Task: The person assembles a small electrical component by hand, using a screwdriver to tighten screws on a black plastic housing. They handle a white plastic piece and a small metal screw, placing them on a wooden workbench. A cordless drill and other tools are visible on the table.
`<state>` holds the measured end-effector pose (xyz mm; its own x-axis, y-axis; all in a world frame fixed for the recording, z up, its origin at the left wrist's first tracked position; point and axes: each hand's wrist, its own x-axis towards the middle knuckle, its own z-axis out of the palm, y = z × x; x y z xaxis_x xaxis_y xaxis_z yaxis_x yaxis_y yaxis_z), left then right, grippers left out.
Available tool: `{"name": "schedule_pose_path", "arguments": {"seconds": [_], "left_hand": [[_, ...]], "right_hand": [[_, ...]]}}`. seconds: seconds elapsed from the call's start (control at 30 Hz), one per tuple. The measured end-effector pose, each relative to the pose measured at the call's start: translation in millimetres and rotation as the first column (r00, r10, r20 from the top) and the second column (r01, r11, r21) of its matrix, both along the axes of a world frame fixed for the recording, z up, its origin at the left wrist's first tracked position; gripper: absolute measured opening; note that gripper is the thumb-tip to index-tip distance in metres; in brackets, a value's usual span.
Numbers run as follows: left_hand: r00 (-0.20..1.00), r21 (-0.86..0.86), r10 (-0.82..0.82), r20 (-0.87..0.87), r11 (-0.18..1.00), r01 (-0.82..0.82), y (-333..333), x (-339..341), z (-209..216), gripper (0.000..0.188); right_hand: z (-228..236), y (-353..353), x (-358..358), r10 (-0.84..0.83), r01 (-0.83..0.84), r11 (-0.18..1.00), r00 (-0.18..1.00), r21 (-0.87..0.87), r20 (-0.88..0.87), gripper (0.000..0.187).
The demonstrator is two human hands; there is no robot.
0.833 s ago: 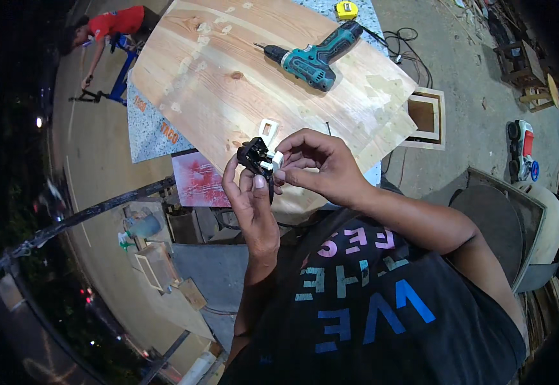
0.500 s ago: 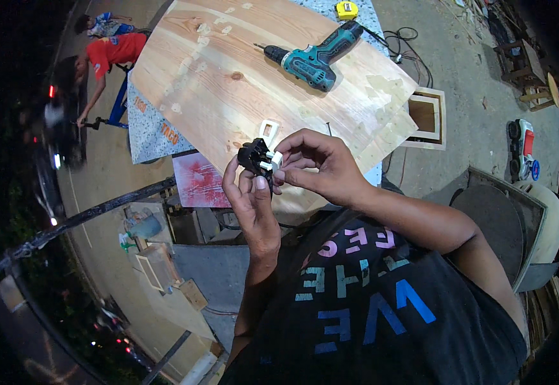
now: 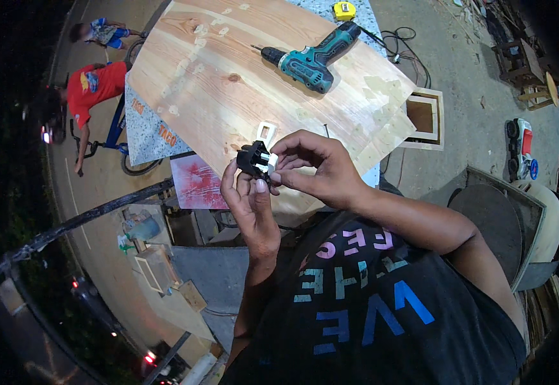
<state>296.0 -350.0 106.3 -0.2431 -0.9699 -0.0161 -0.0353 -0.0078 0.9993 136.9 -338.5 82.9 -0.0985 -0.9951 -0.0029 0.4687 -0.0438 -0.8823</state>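
Note:
Near the board's front corner, my left hand (image 3: 252, 208) is closed around a small black plastic housing (image 3: 248, 158), with the thumb along its near side. My right hand (image 3: 314, 163) pinches a small white plastic piece (image 3: 270, 162) against the housing's right side. The white piece looks partly inside the housing; my fingers hide part of where they meet. Just beyond my hands, a white rectangular frame with an opening (image 3: 265, 132) lies on the wooden board (image 3: 196, 77). A thin dark screw or nail (image 3: 327, 130) is past my right hand.
A teal and black cordless drill (image 3: 308, 67) lies on the board, and a yellow tape measure (image 3: 343, 10) sits at its far edge. Black cable (image 3: 404, 45) coils on the floor at right. Beyond the left side, a person in red (image 3: 96, 90) is by a blue bicycle (image 3: 118, 125).
The white piece sits slightly closer into the black housing, and my hands have barely shifted. At far left, the person in red and the bicycle have moved left and nearer.

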Motion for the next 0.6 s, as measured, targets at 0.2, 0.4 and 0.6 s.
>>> {"name": "schedule_pose_path", "arguments": {"seconds": [0.2,0.4,0.6], "left_hand": [[0.999,-0.023,-0.004,0.032,1.0,0.005,0.2,-1.6,1.0,0.056],[0.997,-0.081,0.014,0.071,0.997,-0.008,-1.1,-5.4,-0.2,0.054],[0.999,-0.097,-0.001,0.048,0.995,0.006,-1.2,-5.1,1.5,0.053]], "right_hand": [[0.7,0.0,-2.3,-0.017,0.015,0.999,0.999,-0.035,-0.044,0.032],[2.1,-1.1,-2.4,-0.045,0.04,0.998,0.994,-0.055,-0.102,0.028],[6.1,-1.7,-0.4,-0.054,0.05,0.997,0.996,-0.059,-0.077,0.027]]}}
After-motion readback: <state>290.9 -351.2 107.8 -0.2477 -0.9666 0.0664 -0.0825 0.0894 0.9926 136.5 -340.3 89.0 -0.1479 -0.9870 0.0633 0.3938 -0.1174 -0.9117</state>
